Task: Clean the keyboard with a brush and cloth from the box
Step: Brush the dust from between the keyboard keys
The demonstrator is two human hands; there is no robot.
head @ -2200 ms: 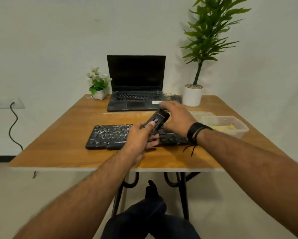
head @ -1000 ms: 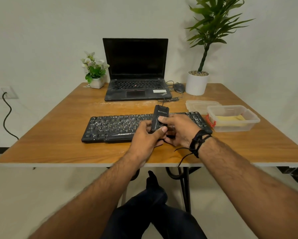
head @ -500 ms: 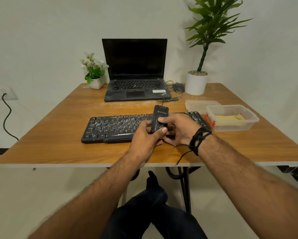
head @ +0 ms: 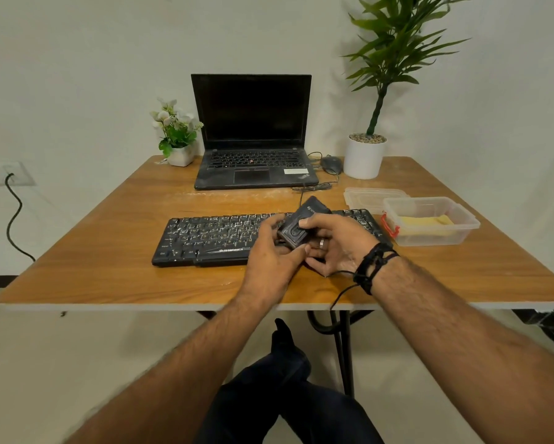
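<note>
An open laptop (head: 253, 145) with a dark screen sat at the back of the wooden surface (head: 86, 251), a little flower pot (head: 177, 139) on its left, a mouse (head: 331, 164) and tall potted plant (head: 370, 136) on its right.

1. Both forearms reach forward and meet near the middle.
2. Left hand (head: 271, 254): palm down, fingers curled, thumb pointing right, gripping a small black device (head: 296, 227).
3. Right hand (head: 333, 246): fingers wrapped round the same device, ring on one finger, dark bands at the wrist.
</note>
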